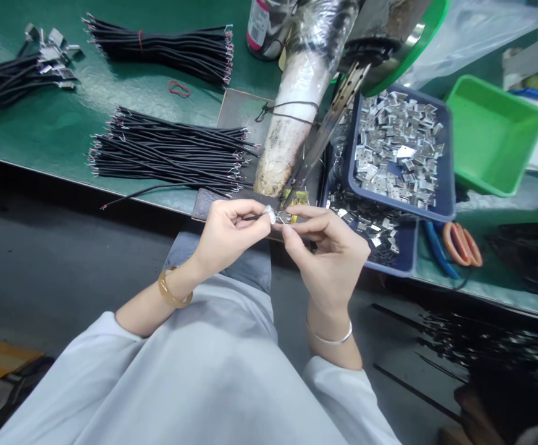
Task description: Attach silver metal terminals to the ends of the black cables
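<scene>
My left hand (234,232) is closed in a pinch on a black cable, only a short dark stretch of which shows between the fingers. Something whitish, perhaps tape, covers its thumb tip. My right hand (328,247) is closed too, its thumb and fingers meeting at a small shiny metal piece (283,217) by the cable's end. The fingertips hide how the two parts join. Just beyond the hands stand a white plastic-wrapped tube (282,130) and a long perforated metal strip (327,123). Left of these lies a loose pile of black cables (171,151) with stripped ends.
A red-banded cable bundle (162,49) and cables with metal connectors (55,59) lie at upper left, near a red rubber band (178,88). To the right are a blue tray (448,167) of metal shells, a green bin (495,136) and orange-and-blue-handled tools (463,244).
</scene>
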`<action>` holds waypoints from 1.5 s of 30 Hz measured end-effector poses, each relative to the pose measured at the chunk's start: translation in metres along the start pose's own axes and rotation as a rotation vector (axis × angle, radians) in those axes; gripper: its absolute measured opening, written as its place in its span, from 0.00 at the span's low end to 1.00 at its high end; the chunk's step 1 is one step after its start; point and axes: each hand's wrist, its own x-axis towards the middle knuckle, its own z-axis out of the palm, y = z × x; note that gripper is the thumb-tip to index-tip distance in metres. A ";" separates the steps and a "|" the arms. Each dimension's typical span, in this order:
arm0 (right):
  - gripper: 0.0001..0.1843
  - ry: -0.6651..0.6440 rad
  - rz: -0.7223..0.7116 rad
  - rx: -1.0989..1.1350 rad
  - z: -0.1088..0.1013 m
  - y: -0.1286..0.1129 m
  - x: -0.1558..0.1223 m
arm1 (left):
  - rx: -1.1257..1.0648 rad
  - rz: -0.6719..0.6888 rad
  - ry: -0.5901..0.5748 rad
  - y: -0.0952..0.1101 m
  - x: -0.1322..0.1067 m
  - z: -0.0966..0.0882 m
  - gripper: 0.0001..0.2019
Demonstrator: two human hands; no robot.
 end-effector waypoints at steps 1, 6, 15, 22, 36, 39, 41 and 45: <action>0.06 0.001 -0.010 -0.007 0.000 0.000 0.000 | 0.006 0.008 0.005 0.000 0.000 0.000 0.07; 0.06 0.011 -0.038 -0.043 0.000 0.000 0.002 | 0.022 0.042 0.023 0.000 0.002 0.002 0.06; 0.06 0.057 -0.093 -0.058 0.001 0.000 0.005 | 0.063 0.061 0.024 0.006 0.004 0.005 0.07; 0.07 0.032 -0.090 -0.064 -0.001 -0.002 0.001 | 0.116 0.015 0.017 0.009 0.003 0.004 0.08; 0.08 0.078 -0.155 -0.121 0.002 0.001 0.005 | 0.272 0.251 0.064 0.007 0.000 0.005 0.08; 0.09 0.059 -0.199 -0.159 0.002 0.002 0.003 | 0.291 0.224 0.047 0.006 0.000 0.004 0.09; 0.09 0.048 -0.210 -0.152 0.003 0.004 -0.001 | 0.273 0.167 0.026 0.006 -0.001 0.003 0.09; 0.05 0.080 -0.144 -0.133 0.003 0.007 -0.008 | 0.320 0.177 -0.005 0.005 -0.005 0.001 0.09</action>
